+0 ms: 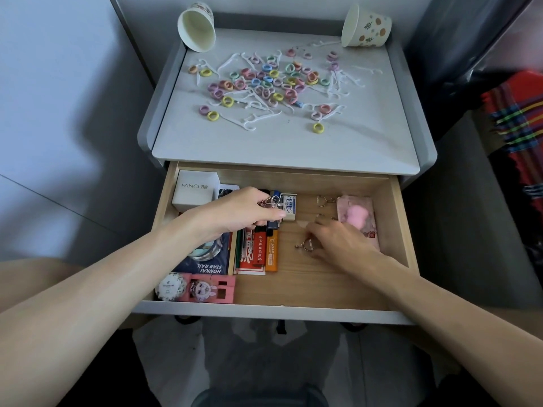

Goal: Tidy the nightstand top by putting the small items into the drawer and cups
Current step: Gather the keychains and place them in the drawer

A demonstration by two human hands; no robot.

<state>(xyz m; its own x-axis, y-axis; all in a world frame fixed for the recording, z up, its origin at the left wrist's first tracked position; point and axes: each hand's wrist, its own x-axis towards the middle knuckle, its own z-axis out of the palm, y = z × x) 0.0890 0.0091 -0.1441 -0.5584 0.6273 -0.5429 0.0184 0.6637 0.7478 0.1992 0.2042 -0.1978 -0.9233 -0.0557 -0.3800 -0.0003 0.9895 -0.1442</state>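
The nightstand top [282, 145] is strewn with several pastel hair rings [264, 80] and white floss picks [249, 118]. Two paper cups lie tipped at its back corners: a plain one [196, 27] on the left, a patterned one [365, 26] on the right. Below, the wooden drawer [323, 277] stands open. My left hand [244, 211] is inside it and grips a bunch of metal clips [271, 201]. My right hand [338, 245] pinches another metal clip [304, 245] on the drawer floor. Two more clips [323, 201] lie further back.
The drawer's left side holds a white box [195, 189], lighters and card packs [261, 254], a dark booklet [205, 259], a round tin [172, 287] and a pink figure pack [211, 289]. A pink pouch [357, 215] lies at the right. A striped cloth [517, 118] hangs to the right.
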